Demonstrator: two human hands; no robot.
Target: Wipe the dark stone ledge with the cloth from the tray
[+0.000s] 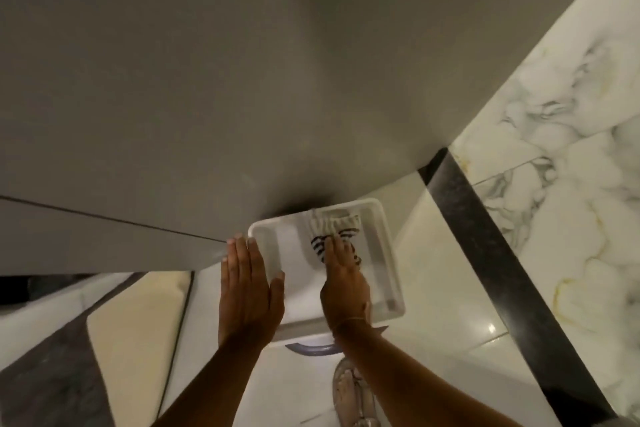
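Note:
A clear plastic tray (382,218) sits below me against the grey wall. Inside it lies a crumpled cloth (330,222), pale with dark stripes. My right hand (343,282) reaches into the tray and rests on the cloth, fingers over its striped part; whether they are closed around it I cannot tell. My left hand (247,288) is flat with fingers together, touching the tray's left rim. The dark stone ledge (485,239) runs as a black strip from the wall's corner down to the lower right, right of the tray.
A grey wall (242,62) fills the upper view. White marbled tiles (571,149) lie right of the ledge, glossy pale floor tiles (450,322) left of it. A foot in a sandal (349,392) stands below the tray. A beige and dark mat (104,340) lies lower left.

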